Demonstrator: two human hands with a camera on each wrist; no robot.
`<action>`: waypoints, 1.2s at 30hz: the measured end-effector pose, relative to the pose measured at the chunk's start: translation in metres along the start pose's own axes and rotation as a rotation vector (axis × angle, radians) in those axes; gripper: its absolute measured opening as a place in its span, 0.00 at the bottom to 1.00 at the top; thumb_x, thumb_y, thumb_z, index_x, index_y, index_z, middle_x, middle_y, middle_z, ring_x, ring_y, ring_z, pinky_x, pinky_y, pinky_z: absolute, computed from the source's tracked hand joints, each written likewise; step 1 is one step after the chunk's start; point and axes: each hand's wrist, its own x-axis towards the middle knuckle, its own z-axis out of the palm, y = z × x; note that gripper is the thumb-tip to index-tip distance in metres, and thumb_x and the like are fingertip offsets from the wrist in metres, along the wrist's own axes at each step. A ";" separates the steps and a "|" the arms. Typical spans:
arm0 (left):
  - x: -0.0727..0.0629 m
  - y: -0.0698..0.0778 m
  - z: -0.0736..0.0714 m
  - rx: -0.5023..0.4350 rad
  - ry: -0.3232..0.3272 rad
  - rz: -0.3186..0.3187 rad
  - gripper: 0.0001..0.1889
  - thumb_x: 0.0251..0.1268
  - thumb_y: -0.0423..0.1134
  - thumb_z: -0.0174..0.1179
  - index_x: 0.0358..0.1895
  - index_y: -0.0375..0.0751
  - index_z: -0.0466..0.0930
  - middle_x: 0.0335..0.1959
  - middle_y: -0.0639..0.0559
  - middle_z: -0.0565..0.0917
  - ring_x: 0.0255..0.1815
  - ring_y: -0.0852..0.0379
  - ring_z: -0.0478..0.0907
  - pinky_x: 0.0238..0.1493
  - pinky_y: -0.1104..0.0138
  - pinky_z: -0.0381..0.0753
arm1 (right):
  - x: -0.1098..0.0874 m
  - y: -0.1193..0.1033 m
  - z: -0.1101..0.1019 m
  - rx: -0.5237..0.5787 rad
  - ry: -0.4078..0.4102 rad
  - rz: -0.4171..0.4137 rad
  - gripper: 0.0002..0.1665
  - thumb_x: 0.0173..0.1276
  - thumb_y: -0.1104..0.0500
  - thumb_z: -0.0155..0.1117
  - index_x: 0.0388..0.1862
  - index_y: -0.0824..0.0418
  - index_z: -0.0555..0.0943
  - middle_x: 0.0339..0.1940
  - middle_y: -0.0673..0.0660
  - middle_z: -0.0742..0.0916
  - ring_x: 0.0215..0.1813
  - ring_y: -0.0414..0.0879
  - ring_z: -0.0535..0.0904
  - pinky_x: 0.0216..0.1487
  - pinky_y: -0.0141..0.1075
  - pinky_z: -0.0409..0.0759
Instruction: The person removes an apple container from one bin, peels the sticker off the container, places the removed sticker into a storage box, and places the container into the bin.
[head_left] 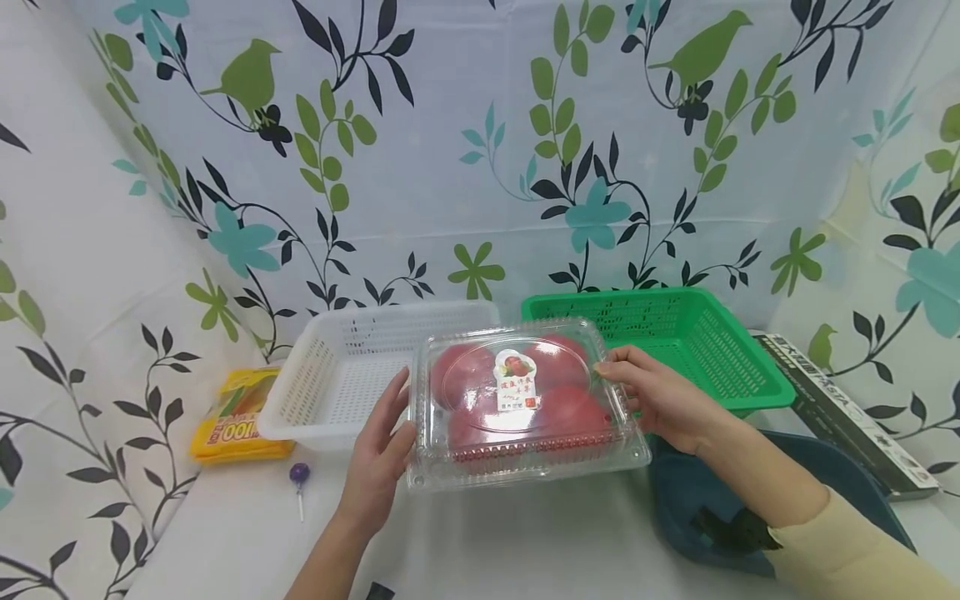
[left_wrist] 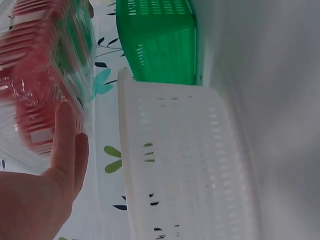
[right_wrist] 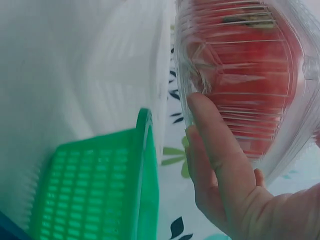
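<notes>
Both hands hold up a clear plastic clamshell box (head_left: 525, 479) of large round red fruits (head_left: 564, 412), with a white label (head_left: 516, 379) on its lid. My left hand (head_left: 378, 458) grips the box's left side; the left wrist view shows two long fingers (left_wrist: 65, 135) against its ribbed wall. On the other side, my right hand (head_left: 667, 400) has its thumb over the lid's edge and fingers along the side and underside, as the right wrist view shows. Beneath and behind the box are a white basket (head_left: 300, 375) and a green basket (head_left: 720, 350).
A yellow packet (head_left: 243, 417) and a purple lollipop (head_left: 299, 473) lie at the left. To the right are a dark blue basin (head_left: 817, 467) with a black object (head_left: 731, 529) in it and a long black-and-white box (head_left: 847, 412). A patterned cloth (head_left: 450, 183) hangs behind.
</notes>
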 end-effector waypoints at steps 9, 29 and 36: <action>-0.009 -0.002 -0.021 -0.053 -0.125 0.024 0.36 0.78 0.47 0.55 0.82 0.52 0.50 0.76 0.33 0.62 0.67 0.55 0.73 0.57 0.59 0.81 | -0.011 0.009 0.009 0.044 -0.112 0.036 0.31 0.79 0.48 0.54 0.71 0.56 0.54 0.53 0.62 0.77 0.52 0.59 0.80 0.50 0.56 0.83; -0.036 -0.016 -0.031 -0.092 -0.210 -0.046 0.39 0.73 0.54 0.60 0.82 0.55 0.54 0.73 0.34 0.67 0.62 0.49 0.77 0.47 0.55 0.86 | -0.026 0.042 0.007 0.017 -0.277 0.026 0.40 0.84 0.48 0.44 0.83 0.54 0.38 0.59 0.64 0.78 0.56 0.61 0.82 0.49 0.57 0.84; -0.045 -0.024 -0.029 -0.120 -0.236 -0.069 0.36 0.75 0.50 0.59 0.81 0.54 0.56 0.75 0.32 0.63 0.64 0.51 0.76 0.46 0.54 0.86 | -0.028 0.055 0.006 0.024 -0.274 0.037 0.40 0.84 0.48 0.44 0.83 0.56 0.38 0.57 0.63 0.80 0.55 0.60 0.83 0.49 0.56 0.84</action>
